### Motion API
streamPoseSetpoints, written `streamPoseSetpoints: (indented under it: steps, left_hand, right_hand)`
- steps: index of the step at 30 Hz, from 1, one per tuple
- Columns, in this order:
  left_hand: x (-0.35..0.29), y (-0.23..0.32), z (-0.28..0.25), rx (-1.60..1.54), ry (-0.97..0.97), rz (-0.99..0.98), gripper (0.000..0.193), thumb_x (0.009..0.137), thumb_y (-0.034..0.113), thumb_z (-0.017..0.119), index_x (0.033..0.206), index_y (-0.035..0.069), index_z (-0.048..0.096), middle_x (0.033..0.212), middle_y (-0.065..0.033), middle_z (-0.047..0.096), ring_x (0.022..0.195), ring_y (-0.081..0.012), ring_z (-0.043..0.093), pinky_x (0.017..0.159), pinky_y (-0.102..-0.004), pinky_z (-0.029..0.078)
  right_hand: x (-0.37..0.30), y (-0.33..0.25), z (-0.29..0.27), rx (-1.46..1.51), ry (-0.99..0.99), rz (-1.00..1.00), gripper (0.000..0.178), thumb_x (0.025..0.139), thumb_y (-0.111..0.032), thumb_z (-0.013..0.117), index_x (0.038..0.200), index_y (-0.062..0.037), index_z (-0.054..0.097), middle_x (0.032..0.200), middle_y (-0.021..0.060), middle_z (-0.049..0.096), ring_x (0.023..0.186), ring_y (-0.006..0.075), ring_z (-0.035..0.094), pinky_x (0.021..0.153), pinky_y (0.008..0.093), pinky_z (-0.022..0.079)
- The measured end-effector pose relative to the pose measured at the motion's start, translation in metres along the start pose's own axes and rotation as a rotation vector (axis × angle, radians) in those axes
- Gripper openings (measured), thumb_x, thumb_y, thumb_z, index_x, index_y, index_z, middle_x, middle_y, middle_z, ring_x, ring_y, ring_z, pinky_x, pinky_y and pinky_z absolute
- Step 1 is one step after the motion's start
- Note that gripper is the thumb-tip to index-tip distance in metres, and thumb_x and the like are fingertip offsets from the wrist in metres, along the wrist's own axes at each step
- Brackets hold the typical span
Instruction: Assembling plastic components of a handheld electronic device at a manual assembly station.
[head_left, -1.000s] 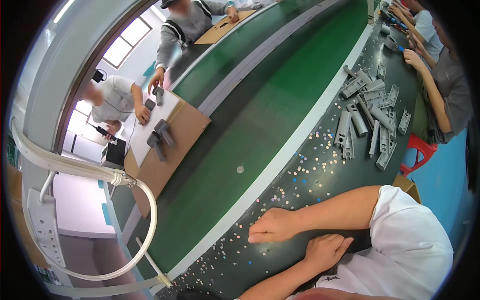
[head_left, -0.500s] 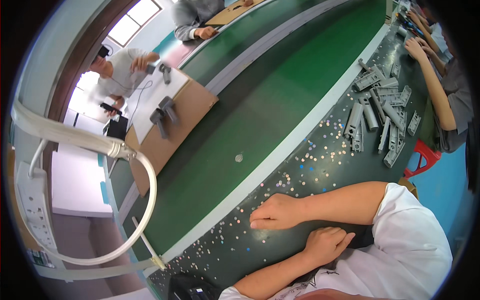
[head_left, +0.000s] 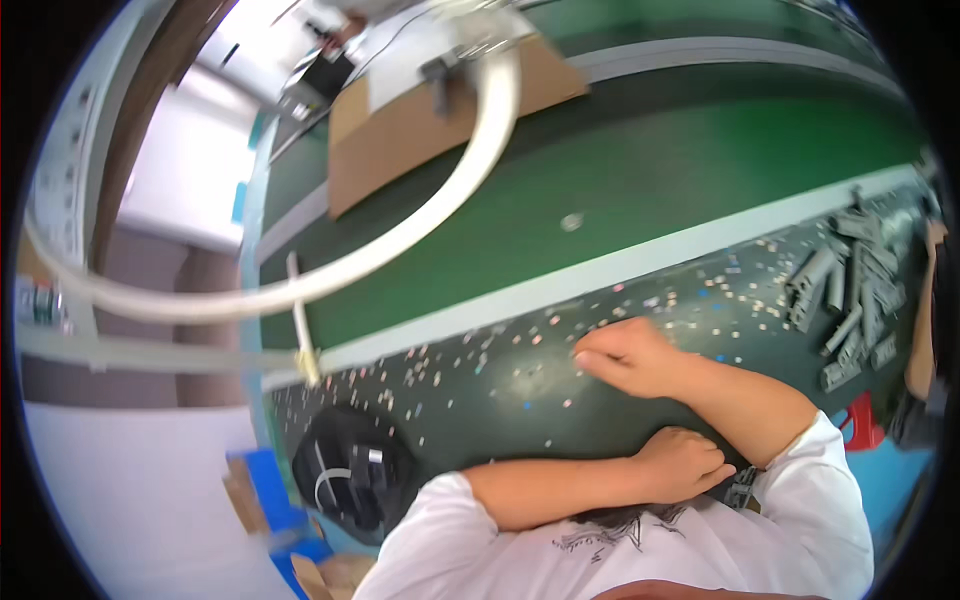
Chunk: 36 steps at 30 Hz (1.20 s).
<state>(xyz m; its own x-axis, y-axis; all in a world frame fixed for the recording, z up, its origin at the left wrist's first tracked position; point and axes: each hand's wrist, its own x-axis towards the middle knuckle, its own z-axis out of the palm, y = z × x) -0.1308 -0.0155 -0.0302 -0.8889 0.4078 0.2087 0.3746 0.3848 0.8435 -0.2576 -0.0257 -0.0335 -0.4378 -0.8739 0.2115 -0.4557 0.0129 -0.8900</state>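
Note:
My right hand (head_left: 635,357) rests on the dark green worktop (head_left: 470,425), its fingers curled in and the thumb on the near side. Nothing shows in it. Small pale, pink and blue round dots lie scattered over the worktop around and beyond it. Closer to my body, my left hand (head_left: 683,466) lies loosely closed at the near edge of the worktop, thumb toward the right. No object shows in this hand either, though its palm is hidden. Some small grey parts (head_left: 741,487) show just right of it, partly covered by my sleeve.
Grey plastic housings (head_left: 862,290) lie heaped at the far right, beside another person's arm (head_left: 924,320). A black rounded object (head_left: 350,470) sits at the left end. Beyond a pale rail runs a green belt (head_left: 700,150). A white ring lamp (head_left: 400,245) hangs over the left.
The view has swung left and down, so the heap of housings sits farther right and the black object shows more fully. Both hands stay closed on the worktop.

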Motion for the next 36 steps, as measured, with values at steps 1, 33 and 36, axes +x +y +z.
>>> streamPoseSetpoints:
  steps: [1, 33, 36]
  left_hand:
    - [0.000, -0.001, -0.001, 0.006, -0.002, -0.027, 0.040, 0.090, 0.029, 0.059, 0.058, 0.006, 0.051, 0.061, -0.0087, 0.056, 0.059, -0.0298, 0.058, 0.056, -0.0428, 0.046]
    - [0.004, 0.004, 0.000, -0.029, -0.005, -0.015, 0.035, 0.090, 0.023, 0.060, 0.063, 0.004, 0.052, 0.061, -0.0115, 0.054, 0.058, -0.0325, 0.057, 0.056, -0.0436, 0.046]
    - [0.003, 0.005, 0.000, -0.036, -0.015, -0.015, 0.036, 0.091, 0.025, 0.058, 0.063, 0.004, 0.052, 0.061, -0.0118, 0.055, 0.059, -0.0330, 0.057, 0.057, -0.0440, 0.046]
  right_hand:
    - [-0.001, 0.003, 0.002, 0.007, -0.018, -0.004, 0.015, 0.090, -0.020, 0.061, 0.094, -0.0063, 0.067, 0.074, 0.0121, 0.064, 0.066, 0.0290, 0.062, 0.061, 0.0362, 0.050]
    - [-0.005, 0.000, -0.003, -0.002, 0.003, -0.062, 0.017, 0.091, -0.025, 0.061, 0.090, -0.0090, 0.067, 0.070, 0.0074, 0.063, 0.066, 0.0269, 0.062, 0.059, 0.0365, 0.049]
    - [-0.008, -0.001, -0.004, 0.001, -0.035, -0.016, 0.017, 0.091, -0.024, 0.061, 0.091, -0.0085, 0.067, 0.072, 0.0084, 0.064, 0.067, 0.0279, 0.063, 0.061, 0.0367, 0.050]
